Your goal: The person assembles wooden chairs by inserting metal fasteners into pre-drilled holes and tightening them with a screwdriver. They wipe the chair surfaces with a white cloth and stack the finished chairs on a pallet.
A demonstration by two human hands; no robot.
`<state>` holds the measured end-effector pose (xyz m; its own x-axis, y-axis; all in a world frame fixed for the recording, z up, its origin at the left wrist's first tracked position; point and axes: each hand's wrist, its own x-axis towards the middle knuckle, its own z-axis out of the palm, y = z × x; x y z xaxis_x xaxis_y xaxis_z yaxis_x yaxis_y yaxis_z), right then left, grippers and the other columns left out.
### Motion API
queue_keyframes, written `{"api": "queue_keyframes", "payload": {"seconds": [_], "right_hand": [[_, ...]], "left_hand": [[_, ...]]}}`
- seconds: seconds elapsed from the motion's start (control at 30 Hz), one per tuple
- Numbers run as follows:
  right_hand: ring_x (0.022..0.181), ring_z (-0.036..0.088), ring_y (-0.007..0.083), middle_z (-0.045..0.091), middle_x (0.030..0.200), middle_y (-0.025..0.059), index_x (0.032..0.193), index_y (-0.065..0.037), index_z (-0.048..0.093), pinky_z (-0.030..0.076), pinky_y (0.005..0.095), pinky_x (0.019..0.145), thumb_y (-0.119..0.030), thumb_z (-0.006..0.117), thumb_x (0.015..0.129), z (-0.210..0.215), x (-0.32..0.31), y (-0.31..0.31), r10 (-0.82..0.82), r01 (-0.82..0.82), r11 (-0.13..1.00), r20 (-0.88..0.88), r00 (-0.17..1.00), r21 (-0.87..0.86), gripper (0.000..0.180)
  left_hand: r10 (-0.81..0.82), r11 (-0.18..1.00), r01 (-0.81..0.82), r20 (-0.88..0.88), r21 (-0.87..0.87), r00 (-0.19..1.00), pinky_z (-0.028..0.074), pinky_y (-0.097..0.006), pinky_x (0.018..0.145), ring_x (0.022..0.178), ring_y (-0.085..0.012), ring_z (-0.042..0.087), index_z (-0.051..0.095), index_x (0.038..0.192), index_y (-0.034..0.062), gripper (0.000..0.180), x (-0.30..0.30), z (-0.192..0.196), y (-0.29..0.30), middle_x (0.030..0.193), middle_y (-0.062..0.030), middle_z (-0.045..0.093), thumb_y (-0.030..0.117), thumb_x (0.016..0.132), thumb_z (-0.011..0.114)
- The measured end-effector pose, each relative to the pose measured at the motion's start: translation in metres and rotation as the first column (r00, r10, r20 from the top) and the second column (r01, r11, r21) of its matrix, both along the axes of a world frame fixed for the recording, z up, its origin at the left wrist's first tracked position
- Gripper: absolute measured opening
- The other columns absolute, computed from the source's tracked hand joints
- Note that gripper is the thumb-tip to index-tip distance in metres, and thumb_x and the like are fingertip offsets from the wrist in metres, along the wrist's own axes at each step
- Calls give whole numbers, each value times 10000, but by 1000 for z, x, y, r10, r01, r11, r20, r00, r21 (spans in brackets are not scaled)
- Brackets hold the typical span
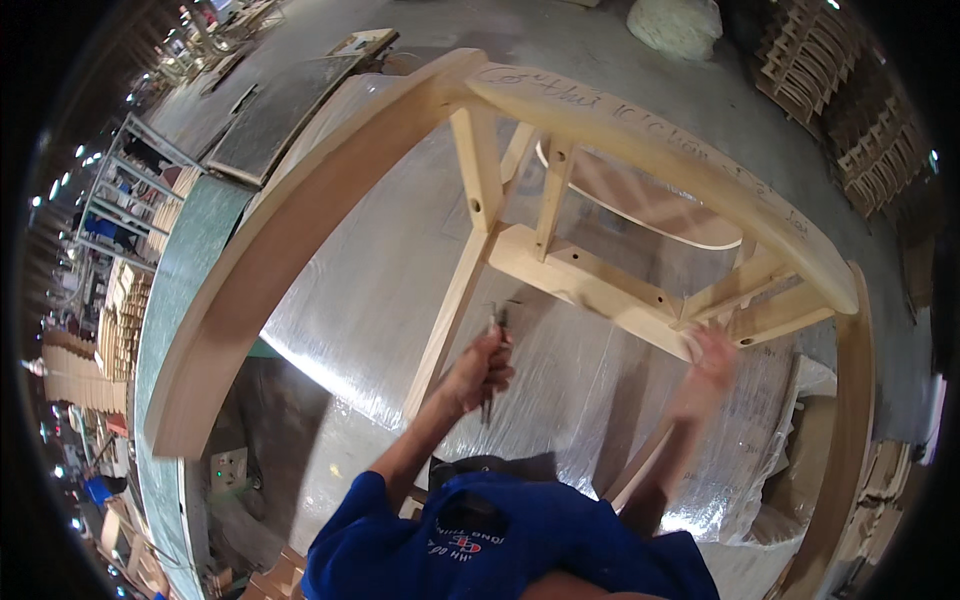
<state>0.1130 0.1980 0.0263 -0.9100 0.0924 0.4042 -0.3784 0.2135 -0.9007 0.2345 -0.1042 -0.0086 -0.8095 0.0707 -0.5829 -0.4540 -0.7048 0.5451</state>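
In my left hand (pixel 482 370), closed fingers grip thin metal rods with bent tips (pixel 497 315), which look like hex keys. They stick out above and below the fist. A pale wooden chair frame (pixel 590 290) stands in front of me, with dark bolt holes in its lower rail and posts. Its long curved top rail (pixel 660 140) bears handwriting, and a wide curved arm (pixel 320 220) sweeps down on the left. At the right end of the lower rail is my right hand (pixel 710 358), smeared by motion; whether it touches the wood I cannot tell.
A plastic-wrapped surface (pixel 370 300) lies under the frame. The right curved arm (pixel 850 420) hems in that side. On the left are a green-topped bench (pixel 190 270) and a metal rack (pixel 130 190). Stacked curved wooden parts (pixel 810 60) stand far right, near a wrapped bundle (pixel 676 25).
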Motion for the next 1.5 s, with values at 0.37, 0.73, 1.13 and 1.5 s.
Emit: {"api": "queue_keyframes", "payload": {"seconds": [0.37, 0.73, 1.13, 1.5], "right_hand": [[1046, 540, 257, 543, 1177, 167, 1159, 23, 547, 471, 392, 863, -336, 446, 917, 1, 58, 311, -504, 467, 864, 317, 803, 189, 445], [1053, 503, 293, 508, 1192, 170, 1162, 37, 542, 421, 443, 928, -391, 470, 889, 11, 197, 249, -454, 491, 870, 337, 825, -31, 513], [628, 542, 113, 583, 752, 52, 948, 0, 591, 427, 247, 575, -136, 684, 772, 90, 73, -388, 281, -136, 905, 325, 903, -403, 241], [851, 612, 220, 619, 959, 157, 1095, 70, 560, 492, 349, 767, -290, 658, 821, -19, 5, -486, -73, 58, 994, 165, 984, 91, 463]], "left_hand": [[-12, 863, -95, -208, -497, 978, 367, -482, 1010, 1200, -376, 470, 125, 1450, 24, 915, -1, 62, -219, 1354, -237, 424, 691, 860, 339], [-68, 885, -121, -381, -450, 922, 531, -342, 546, 671, -208, 611, 477, 1110, -23, 534, 84, 123, -173, 882, -117, 569, 341, 767, 664], [169, 329, -474, -443, -817, 880, 476, -389, 899, 1053, -267, 567, 457, 1282, 0, 529, 51, 129, -684, 1170, -138, 563, 412, 960, 379], [-8, 81, -437, -439, -896, 898, 515, -314, 667, 822, -168, 591, 586, 1179, -32, 554, -59, -2, -747, 975, -131, 648, 455, 935, 484]]}}
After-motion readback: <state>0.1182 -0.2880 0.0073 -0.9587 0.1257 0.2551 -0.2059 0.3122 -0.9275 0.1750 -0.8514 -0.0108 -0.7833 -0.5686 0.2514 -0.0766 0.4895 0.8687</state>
